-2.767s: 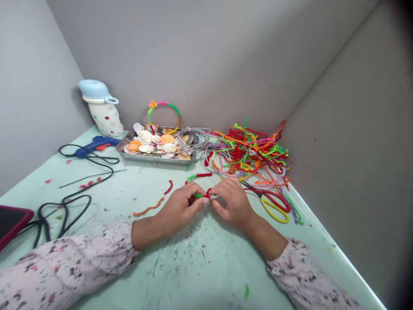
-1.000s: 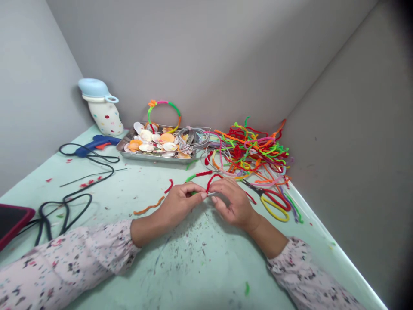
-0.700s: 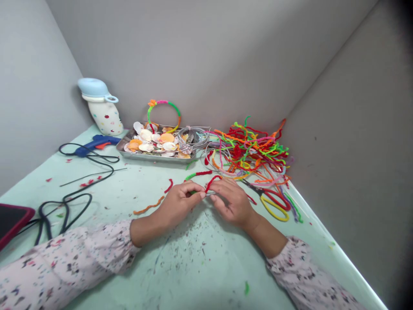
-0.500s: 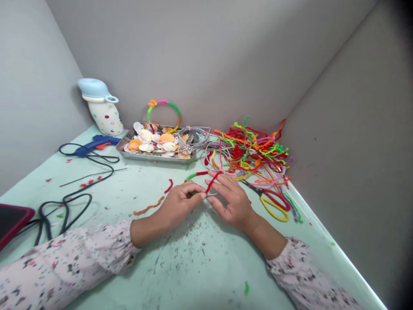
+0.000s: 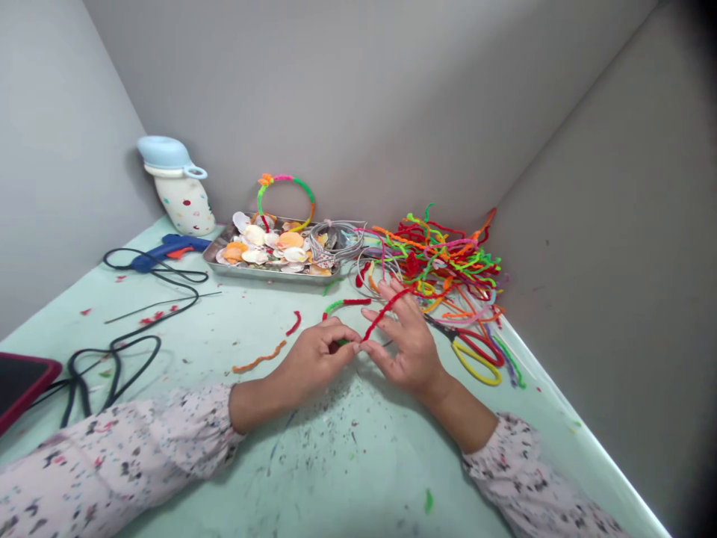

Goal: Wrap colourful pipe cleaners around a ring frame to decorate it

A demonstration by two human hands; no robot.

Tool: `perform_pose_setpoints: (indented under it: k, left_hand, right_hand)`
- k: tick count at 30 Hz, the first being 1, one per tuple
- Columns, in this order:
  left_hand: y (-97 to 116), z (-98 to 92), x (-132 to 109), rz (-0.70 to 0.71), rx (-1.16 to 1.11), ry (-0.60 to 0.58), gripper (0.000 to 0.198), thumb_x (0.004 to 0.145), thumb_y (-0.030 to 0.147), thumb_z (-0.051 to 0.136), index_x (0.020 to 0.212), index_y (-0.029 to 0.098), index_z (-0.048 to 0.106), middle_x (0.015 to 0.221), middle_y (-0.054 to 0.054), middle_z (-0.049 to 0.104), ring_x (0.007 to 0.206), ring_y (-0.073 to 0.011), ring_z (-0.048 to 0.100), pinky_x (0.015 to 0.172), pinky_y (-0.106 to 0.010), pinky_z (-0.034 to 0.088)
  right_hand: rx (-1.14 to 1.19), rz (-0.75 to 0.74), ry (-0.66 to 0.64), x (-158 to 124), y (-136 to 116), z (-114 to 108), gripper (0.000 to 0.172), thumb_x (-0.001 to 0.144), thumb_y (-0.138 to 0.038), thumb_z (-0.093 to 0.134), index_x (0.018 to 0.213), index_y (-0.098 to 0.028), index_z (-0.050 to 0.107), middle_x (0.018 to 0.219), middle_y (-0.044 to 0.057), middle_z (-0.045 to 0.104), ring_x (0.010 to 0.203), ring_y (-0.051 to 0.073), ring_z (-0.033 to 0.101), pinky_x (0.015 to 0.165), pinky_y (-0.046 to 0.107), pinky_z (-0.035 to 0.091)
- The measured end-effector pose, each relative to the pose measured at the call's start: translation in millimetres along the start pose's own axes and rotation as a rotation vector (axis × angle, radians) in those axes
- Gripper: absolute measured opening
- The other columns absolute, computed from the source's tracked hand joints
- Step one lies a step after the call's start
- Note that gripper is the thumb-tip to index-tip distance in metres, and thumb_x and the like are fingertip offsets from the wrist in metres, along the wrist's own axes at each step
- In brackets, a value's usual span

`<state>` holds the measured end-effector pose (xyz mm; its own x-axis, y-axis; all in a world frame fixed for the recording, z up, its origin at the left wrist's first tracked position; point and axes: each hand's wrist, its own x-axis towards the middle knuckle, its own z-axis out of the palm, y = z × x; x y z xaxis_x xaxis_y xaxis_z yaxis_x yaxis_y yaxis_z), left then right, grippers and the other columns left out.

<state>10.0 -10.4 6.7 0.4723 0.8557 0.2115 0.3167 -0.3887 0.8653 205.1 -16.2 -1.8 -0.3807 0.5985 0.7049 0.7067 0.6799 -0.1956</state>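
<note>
A: What is closest to us?

B: Two arms in spotted sleeves (image 5: 134, 456) rest on the pale green surface (image 5: 347, 478). The left hand (image 5: 317, 366) is curled into a small, tight pinch. Its grip holds one end of a red pipe cleaner (image 5: 386, 314), and a bit of green peeks out by its fingers.

A: What about the right hand?

B: The right hand (image 5: 408, 347) is open wide with its fingers spread. The red pipe cleaner leans up across them. I think it only touches them, but it is hard to see from up here.

A: How do you hold it well?

B: Keep the left pinch firm so the end can't slip. Keep the open fingers close so the red piece stays steady.

A: What is a bit farther off?

B: A short red piece (image 5: 292, 323) and an orange piece (image 5: 258, 357) lie past the left hand. Scissors with red and yellow handles (image 5: 476, 362) sit past the right hand.

A: And at the back?

B: There is a big messy pile of pipe cleaners (image 5: 440, 258), a metal tray of shells (image 5: 269, 276), a blue glue gun (image 5: 168, 250), and a spotted bottle (image 5: 182, 198) in the corner.
</note>
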Motion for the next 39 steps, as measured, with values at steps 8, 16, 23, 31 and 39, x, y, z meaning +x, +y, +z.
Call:
perform_pose_setpoints:
  k: [8, 16, 23, 31, 39]
  left_hand:
    - [0.4, -0.2, 1.0, -0.009, -0.025, 0.016, 0.018, 0.088, 0.026, 0.054, 0.082, 0.016, 0.068, 0.077, -0.001, 0.061, 0.074, -0.0148, 0.054, 0.073, -0.027, 0.040]
    - [-0.7, -1.1, 1.3, -0.043, -0.086, 0.014, 0.019, 0.088, 0.029, 0.053, 0.086, 0.017, 0.067, 0.079, -0.001, 0.062, 0.071, -0.0143, 0.053, 0.065, -0.026, 0.040]
    - [-2.2, 2.1, 1.1, -0.099, -0.202, -0.010, 0.015, 0.086, 0.028, 0.055, 0.089, 0.016, 0.064, 0.079, 0.000, 0.060, 0.063, -0.0112, 0.051, 0.056, -0.022, 0.039]
    - [-6.4, 4.8, 0.6, -0.123, -0.226, 0.006, 0.012, 0.084, 0.026, 0.056, 0.088, 0.016, 0.061, 0.086, 0.000, 0.057, 0.053, -0.0059, 0.051, 0.048, -0.018, 0.039]
    - [2.1, 0.8, -0.2, -0.125, -0.184, 0.016, 0.012, 0.084, 0.024, 0.054, 0.086, 0.016, 0.063, 0.062, 0.004, 0.053, 0.047, -0.0069, 0.048, 0.048, -0.019, 0.038]
  right_hand:
    - [0.023, -0.072, 0.135, -1.9, -1.4, -3.5, 0.062, 0.080, -0.024, 0.064, 0.138, -0.027, 0.043, 0.143, 0.012, 0.046, 0.133, 0.034, 0.042, 0.105, 0.059, 0.038]
    - [0.172, 0.025, 0.042, -2.1, -2.6, -2.0, 0.040, 0.081, -0.021, 0.061, 0.121, -0.022, 0.055, 0.117, 0.010, 0.065, 0.114, 0.028, 0.058, 0.099, 0.050, 0.046]
    - [0.191, 0.081, 0.017, -6.8, -5.8, 4.0, 0.017, 0.084, -0.020, 0.059, 0.101, -0.022, 0.063, 0.097, 0.007, 0.072, 0.089, 0.022, 0.066, 0.082, 0.038, 0.055]
    - [0.175, 0.079, -0.009, -7.4, -7.7, 4.9, 0.013, 0.087, -0.020, 0.059, 0.099, -0.021, 0.064, 0.096, 0.006, 0.073, 0.088, 0.021, 0.066, 0.081, 0.038, 0.054]
    - [0.251, 0.012, -0.025, -5.4, -1.0, 6.9, 0.027, 0.088, -0.020, 0.058, 0.114, -0.023, 0.059, 0.097, 0.007, 0.070, 0.089, 0.021, 0.065, 0.077, 0.039, 0.054]
